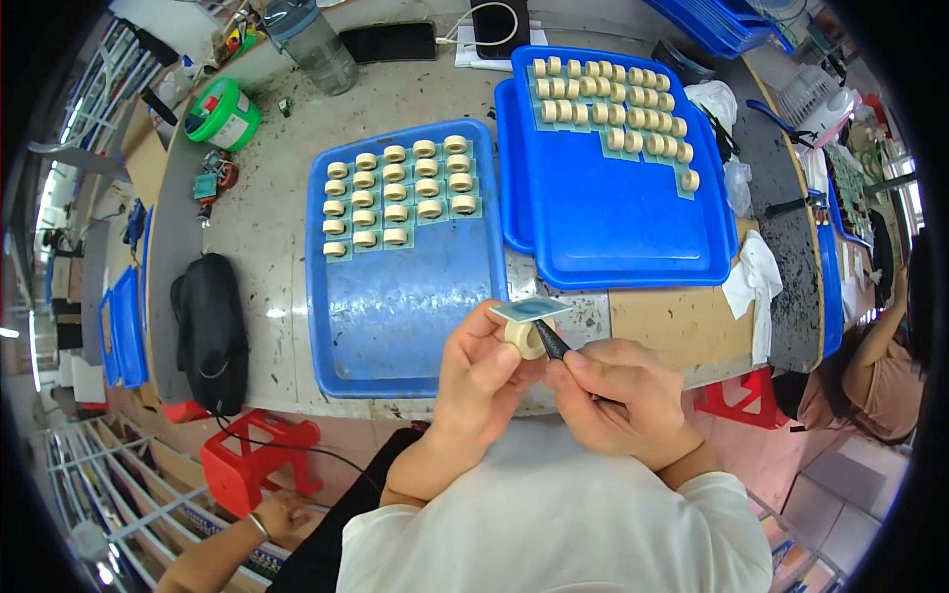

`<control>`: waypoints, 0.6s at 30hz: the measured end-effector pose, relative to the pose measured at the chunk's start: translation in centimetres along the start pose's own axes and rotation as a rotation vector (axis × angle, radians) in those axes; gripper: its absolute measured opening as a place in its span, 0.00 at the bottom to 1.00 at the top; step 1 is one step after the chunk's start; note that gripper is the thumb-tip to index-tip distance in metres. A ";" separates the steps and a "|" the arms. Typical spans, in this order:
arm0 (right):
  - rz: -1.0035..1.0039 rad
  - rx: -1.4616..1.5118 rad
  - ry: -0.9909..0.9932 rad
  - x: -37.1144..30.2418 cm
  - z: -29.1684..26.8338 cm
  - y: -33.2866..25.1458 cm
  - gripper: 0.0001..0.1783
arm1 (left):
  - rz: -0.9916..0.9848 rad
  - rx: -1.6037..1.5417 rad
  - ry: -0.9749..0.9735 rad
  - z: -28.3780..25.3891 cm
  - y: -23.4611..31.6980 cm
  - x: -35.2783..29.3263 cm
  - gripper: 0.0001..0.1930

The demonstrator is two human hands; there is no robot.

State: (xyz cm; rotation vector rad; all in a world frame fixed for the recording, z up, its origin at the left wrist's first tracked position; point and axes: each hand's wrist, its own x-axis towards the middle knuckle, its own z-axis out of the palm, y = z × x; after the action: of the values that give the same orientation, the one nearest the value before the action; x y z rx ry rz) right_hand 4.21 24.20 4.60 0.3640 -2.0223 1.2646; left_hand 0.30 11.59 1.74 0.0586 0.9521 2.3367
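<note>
A small-parts workshop

Cream rings (pixel 395 192) are ranked in blue trays (pixel 633 222) on the scuffed tabletop (pixel 259 193); red stools (pixel 235 472) are placed along its near side, metal shelving (pixel 153 516) to its lower left.

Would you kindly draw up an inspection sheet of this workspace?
Surface: grey table, scattered with dark specks; cardboard at the near right edge.
Job's things: cream rings on greenish squares, in rows in the left blue tray and right blue tray.
Clutter: green tub, bottle, phone, black case, crumpled white sheet.
Grips: left grip holds one ring and a square; right grip holds a black pointed tool, tip near the ring.
Cables: white cable at the far edge; black cable below the near left edge.
Surroundings: red stool; another person's hand at lower left; a person at right.
</note>
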 end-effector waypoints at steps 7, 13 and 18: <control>0.006 0.012 0.047 0.1 0.2 0.5 0.13 | 0.003 -0.029 -0.008 -0.4 -0.2 0.6 0.18; 0.012 0.031 0.055 0.1 0.3 0.8 0.12 | 0.012 -0.061 -0.021 -0.4 0.1 0.7 0.18; 0.057 0.081 -0.026 0.1 0.2 0.6 0.13 | 0.011 -0.136 0.023 0.3 0.5 0.6 0.15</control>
State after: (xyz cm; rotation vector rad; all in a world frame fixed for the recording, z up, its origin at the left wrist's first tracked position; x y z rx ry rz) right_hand 3.75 24.31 4.21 0.3643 -2.0198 1.3871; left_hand -0.40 11.84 2.15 -0.0177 0.8031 2.4105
